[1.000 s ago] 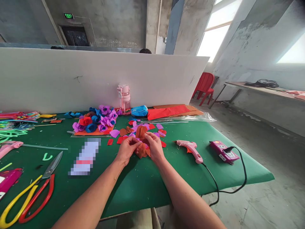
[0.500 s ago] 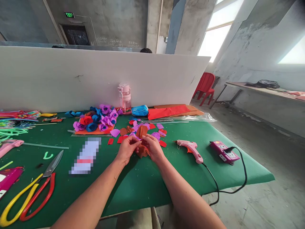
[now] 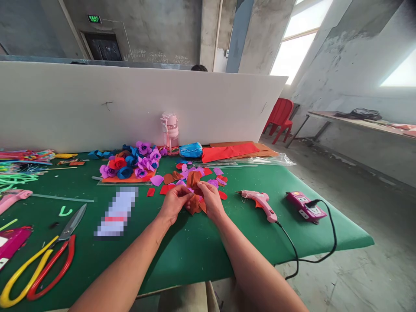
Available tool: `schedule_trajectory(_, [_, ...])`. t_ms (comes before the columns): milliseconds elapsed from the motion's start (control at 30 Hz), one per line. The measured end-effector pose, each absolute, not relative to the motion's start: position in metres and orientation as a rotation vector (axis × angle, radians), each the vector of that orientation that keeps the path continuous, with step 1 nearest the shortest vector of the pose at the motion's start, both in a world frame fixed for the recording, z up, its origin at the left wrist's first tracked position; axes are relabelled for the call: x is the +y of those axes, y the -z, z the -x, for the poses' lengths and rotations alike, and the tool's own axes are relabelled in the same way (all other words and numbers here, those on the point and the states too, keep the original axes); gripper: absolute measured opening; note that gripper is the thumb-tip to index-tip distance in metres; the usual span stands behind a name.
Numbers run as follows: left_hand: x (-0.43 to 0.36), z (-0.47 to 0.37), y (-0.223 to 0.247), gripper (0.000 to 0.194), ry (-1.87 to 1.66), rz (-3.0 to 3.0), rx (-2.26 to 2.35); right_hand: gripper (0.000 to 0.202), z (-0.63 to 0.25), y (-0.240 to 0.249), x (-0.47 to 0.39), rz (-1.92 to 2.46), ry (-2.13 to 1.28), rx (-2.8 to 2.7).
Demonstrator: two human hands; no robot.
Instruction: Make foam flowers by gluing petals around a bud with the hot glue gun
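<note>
Between my two hands is a brown paper flower [image 3: 194, 178], its petals spreading above and below my fingers. My left hand [image 3: 174, 202] is closed in a pinch at the flower's left side. With fingers bent, my right hand [image 3: 210, 200] grips a petal from the right. The fingertips partly hide the flower's middle. Around and behind the hands lie loose purple, red and brown paper petals, among them a purple petal [image 3: 157, 180] and a red piece [image 3: 151, 192].
Finished paper flowers [image 3: 131, 161] sit at the back left. A pink glue gun [image 3: 261, 203], corded to a purple box [image 3: 306, 207], lies on the right. Scissors [image 3: 48, 255] rest at the left front. A pink bottle [image 3: 170, 132] stands before a white panel [image 3: 81, 104].
My right hand's fingers have shifted slightly on the brown petal, and the flower has turned a little. My left hand stays almost in place.
</note>
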State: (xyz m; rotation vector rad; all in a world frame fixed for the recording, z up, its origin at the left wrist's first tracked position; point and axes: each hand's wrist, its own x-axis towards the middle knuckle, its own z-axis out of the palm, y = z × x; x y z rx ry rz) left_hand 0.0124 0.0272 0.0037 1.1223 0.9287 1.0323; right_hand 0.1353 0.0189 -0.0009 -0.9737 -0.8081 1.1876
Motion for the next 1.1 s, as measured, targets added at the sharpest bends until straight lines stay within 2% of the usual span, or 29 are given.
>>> schedule_trajectory(167, [0.028,-0.012,-0.004,0.034,-1.02,-1.108,0.926,0.026,-0.136,-0.004,0.016,1.015,-1.177,-0.822])
schedule_trajectory(367, [0.03,-0.013,0.0,0.038,-1.061,-1.038,0.924,0.029,-0.128,-0.008,0.009,0.904,-1.35,-0.857])
schedule_trajectory(633, [0.034,-0.004,-0.007,0.033,-0.983,-1.097,0.882,0.03,-0.133,-0.003,0.014,0.892,-1.243,-0.877])
schedule_trajectory(867, [0.044,0.009,-0.009,0.035,-1.035,-1.02,0.924,0.042,-0.14,-0.005,0.011,0.823,-1.538,-0.8])
schedule_trajectory(1100, [0.041,0.006,-0.008,0.032,-0.937,-1.037,0.792,0.047,-0.142,-0.006,0.009,0.837,-1.617,-0.773])
